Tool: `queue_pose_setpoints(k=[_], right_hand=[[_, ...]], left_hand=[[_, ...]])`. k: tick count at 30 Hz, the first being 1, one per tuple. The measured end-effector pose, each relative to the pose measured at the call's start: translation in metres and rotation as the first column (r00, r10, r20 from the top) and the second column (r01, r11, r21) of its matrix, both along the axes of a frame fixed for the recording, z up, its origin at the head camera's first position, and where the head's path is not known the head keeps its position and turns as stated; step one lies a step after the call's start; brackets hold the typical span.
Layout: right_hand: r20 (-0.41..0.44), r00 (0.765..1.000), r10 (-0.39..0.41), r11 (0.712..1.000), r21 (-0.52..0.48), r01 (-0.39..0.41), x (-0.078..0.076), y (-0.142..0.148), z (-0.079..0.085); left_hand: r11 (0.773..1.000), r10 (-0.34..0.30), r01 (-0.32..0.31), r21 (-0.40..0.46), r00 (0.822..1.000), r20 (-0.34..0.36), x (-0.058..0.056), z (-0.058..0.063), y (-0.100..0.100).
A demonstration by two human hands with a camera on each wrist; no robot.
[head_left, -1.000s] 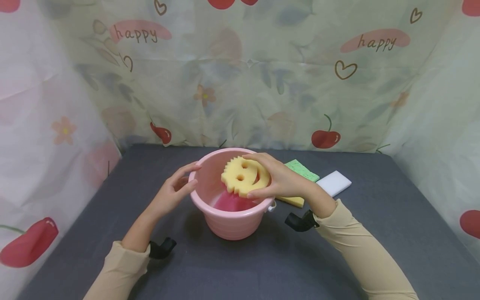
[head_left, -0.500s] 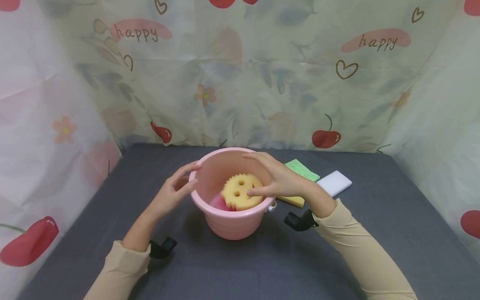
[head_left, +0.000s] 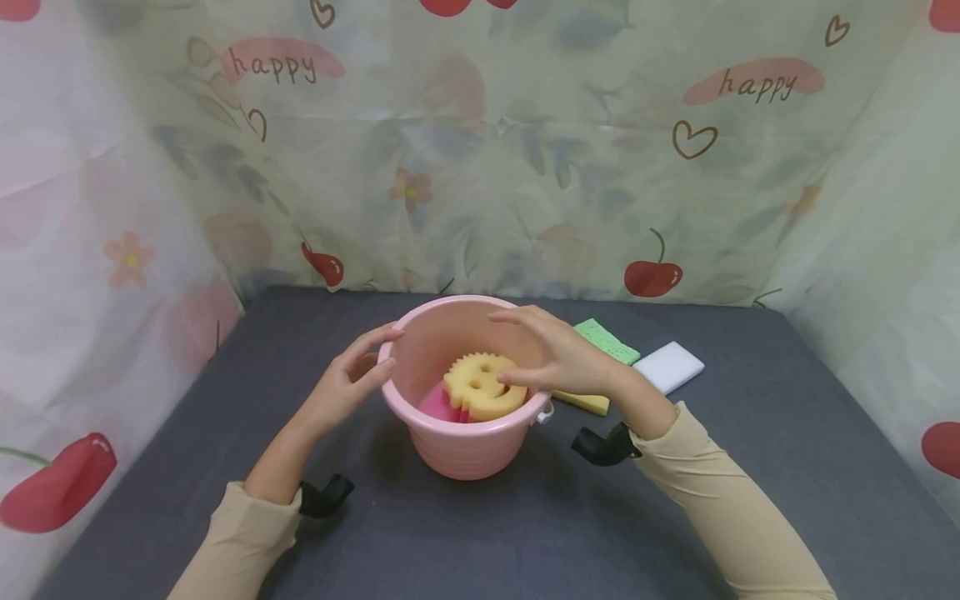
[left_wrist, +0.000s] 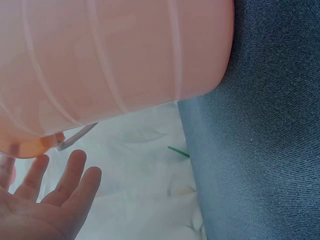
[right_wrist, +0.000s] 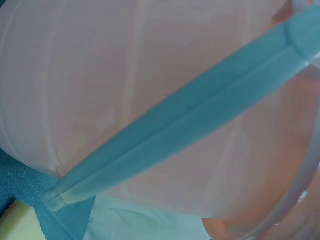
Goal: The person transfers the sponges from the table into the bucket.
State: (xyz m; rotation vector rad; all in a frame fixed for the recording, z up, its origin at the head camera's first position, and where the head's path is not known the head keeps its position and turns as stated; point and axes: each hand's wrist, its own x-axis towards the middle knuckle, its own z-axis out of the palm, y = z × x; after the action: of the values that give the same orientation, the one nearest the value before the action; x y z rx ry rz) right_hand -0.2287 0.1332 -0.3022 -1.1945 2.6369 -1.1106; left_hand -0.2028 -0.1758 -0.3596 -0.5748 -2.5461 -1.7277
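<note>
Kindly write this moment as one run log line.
left hand at pink bucket; right hand empty, at bucket's opposite side; smiley sponge inside; green sponge outside

A pale pink round plastic bucket point(head_left: 467, 457), a yellow round foam sponge point(head_left: 487, 403) with a smiling-face pattern, a speckled green rectangular sponge point(head_left: 606, 341) and a white rectangular block point(head_left: 669, 367) contrast with dark grey cloth point(head_left: 465, 546); the off-white fabric curtain point(head_left: 510, 208) bears red cherries point(head_left: 652, 278), orange flowers point(head_left: 410, 191), brown hearts point(head_left: 694, 140).

Pale sheets point(head_left: 510, 225) printed with cherries point(head_left: 653, 278) and hearts point(head_left: 694, 139) stand around a dark fabric-covered tabletop point(head_left: 450, 542).
</note>
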Motion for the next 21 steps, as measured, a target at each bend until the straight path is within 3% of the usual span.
queue_pose_setpoints(k=[13,21], right_hand=[[-0.125,0.991,-0.037,0.997,-0.068,0.028,0.004,0.018,0.004],[-0.130,0.988,-0.081,0.994,-0.081,0.071,0.004,0.032,0.004]], left_hand=[[1.000,-0.014,0.014,0.014,1.000,-0.012,0.000,-0.001,0.000],[1.000,-0.004,0.005,0.013,1.000,-0.006,0.001,-0.001,0.000]])
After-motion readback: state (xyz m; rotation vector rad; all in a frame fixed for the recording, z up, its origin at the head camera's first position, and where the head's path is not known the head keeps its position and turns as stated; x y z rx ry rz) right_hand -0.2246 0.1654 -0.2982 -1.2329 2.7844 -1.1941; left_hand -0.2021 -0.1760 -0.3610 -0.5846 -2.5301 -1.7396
